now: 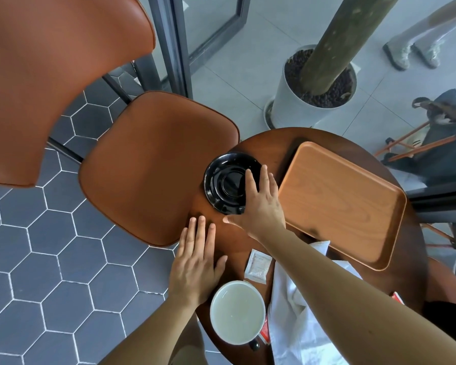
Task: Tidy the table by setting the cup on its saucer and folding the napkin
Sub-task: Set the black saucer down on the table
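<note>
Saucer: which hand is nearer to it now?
Right. The right hand lies over the right edge of the saucer; the left hand is flat on the table, short of it, beside the cup.

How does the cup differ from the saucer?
The cup is white inside and holds pale liquid; the saucer is glossy black, empty. The cup stands nearer the person; the saucer lies farther off, beside the wooden tray. The right hand rests on the saucer, not the cup. Both are round.

We take this for a café: a small round wooden counter [253,143] beside tan cushioned chairs [158,167], a wooden serving tray [340,201], a paper sachet [258,266], hexagon floor tiles [37,246] and a potted tree [287,106] past a glass wall [221,35].
</note>
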The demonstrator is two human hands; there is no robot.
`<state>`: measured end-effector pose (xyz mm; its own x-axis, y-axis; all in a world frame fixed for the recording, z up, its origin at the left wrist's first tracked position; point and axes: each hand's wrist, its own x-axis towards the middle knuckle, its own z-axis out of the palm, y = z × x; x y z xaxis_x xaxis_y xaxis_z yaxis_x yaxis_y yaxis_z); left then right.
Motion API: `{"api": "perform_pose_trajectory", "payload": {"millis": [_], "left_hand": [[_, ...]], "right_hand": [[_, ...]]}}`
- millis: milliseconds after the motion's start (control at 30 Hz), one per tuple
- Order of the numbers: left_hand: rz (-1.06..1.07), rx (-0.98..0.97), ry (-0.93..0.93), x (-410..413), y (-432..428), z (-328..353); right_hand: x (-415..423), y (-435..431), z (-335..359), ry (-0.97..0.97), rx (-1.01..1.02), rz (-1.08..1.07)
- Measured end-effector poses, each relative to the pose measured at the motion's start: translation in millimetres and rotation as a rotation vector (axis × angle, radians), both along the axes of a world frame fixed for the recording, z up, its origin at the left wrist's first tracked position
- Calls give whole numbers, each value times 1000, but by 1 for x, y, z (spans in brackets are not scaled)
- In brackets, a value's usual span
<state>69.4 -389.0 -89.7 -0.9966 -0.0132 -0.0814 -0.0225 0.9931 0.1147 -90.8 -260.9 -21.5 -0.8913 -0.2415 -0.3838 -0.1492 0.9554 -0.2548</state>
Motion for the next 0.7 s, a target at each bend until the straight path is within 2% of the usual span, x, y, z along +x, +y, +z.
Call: {"api": "perform_pose_trajectory", "payload": {"millis": [167, 333, 433, 533, 700], "left_hand": [[-10, 36, -44, -1, -2, 6], [-38, 89, -145, -5, -7, 31], [-30, 105, -186, -13, -8, 42], [-38, 89, -189, -18, -8, 44], [-123, 107, -119, -21, -17, 36]], "right_hand": [[5, 8, 12, -6, -47, -2], [38, 43, 48, 82, -247, -158], [82, 70, 63, -5, -386, -359], [133, 85, 69, -122, -381, -515], [195, 86, 69, -167, -389, -695]]}}
